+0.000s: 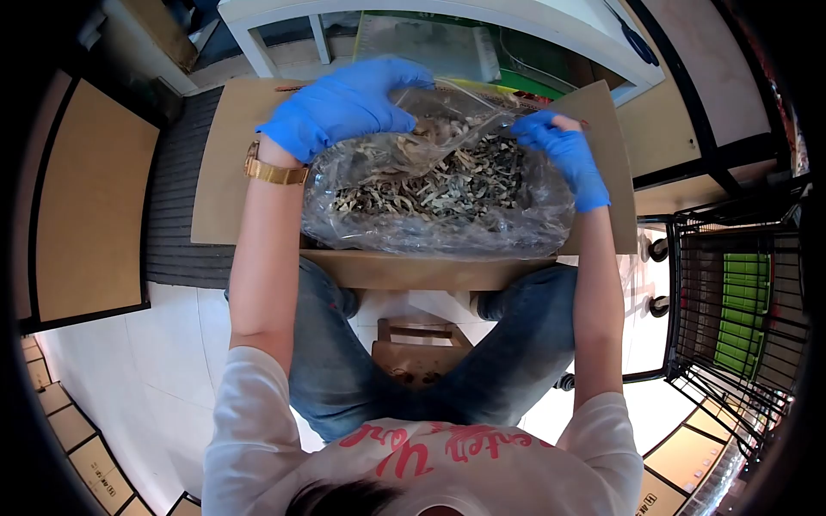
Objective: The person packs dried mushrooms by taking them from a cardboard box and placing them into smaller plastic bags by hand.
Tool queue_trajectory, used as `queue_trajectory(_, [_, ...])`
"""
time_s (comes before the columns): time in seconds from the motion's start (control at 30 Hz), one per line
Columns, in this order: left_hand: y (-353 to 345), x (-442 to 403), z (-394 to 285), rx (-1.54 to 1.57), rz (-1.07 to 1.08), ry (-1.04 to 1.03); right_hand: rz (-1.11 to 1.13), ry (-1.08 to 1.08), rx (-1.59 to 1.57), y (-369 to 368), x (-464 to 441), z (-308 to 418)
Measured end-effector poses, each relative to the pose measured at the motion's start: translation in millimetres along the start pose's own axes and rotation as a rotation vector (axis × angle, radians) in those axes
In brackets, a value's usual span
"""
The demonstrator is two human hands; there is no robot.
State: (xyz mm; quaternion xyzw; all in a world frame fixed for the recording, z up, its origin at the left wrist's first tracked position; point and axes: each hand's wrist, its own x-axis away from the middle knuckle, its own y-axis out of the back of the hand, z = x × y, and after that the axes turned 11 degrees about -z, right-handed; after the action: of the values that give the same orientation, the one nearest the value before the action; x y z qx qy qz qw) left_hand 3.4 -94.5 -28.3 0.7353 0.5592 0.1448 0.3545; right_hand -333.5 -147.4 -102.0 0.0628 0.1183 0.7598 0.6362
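A large clear plastic bag lies in an open cardboard box between the knees. Dried, shredded brownish-grey pieces show inside it. My left hand, in a blue glove, is at the bag's upper left, thumb and fingers spread apart in a wide curve over the plastic; no object shows between them. My right hand, also gloved in blue, has its fingers closed on the bag's edge at the upper right, the thumb side partly bare.
A white table frame stands just beyond the box, with blue-handled scissors on its right part. Black wire cart with a green crate stands at the right. Wooden cabinets are at the left.
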Motion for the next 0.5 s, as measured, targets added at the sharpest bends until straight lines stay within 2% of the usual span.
queue_trajectory(0.03, [-0.7,-0.7,4.1,-0.002,0.004,-0.002,-0.004,0.0,-0.003,-1.8,-3.3,-15.9])
queue_trajectory(0.1, [-3.0,-1.5,16.6,-0.031,-0.09,-0.082,0.25,-0.002,0.281,-9.5,-4.6,-53.3])
queue_trajectory(0.13, [-0.1,0.4,9.7,-0.031,-0.092,-0.081,0.251,-0.001,0.282,-15.5,-2.9,-72.2])
queue_trajectory(0.2, [8.7,8.8,-12.9,-0.034,-0.038,0.051,0.288,0.11,0.722,-33.4,4.5,-109.0])
queue_trajectory(0.23, [10.2,11.3,-15.5,-0.035,-0.038,0.049,0.286,0.112,0.722,-41.3,10.3,-124.5])
queue_trajectory(0.3, [14.7,12.5,-16.1,-0.066,-0.054,-0.009,0.332,0.112,0.975,-58.6,20.9,-148.2])
queue_trajectory(0.33, [15.2,12.2,-12.7,-0.07,-0.053,-0.011,0.329,0.114,0.972,-70.0,22.9,-152.0])
queue_trajectory(0.4, [11.9,13.5,-2.6,-0.022,-0.1,-0.1,0.187,0.054,1.032,-87.8,24.8,-162.8])
queue_trajectory(0.5, [7.2,7.3,4.5,-0.03,-0.068,-0.106,0.181,0.088,0.974,-87.0,12.4,-179.2])
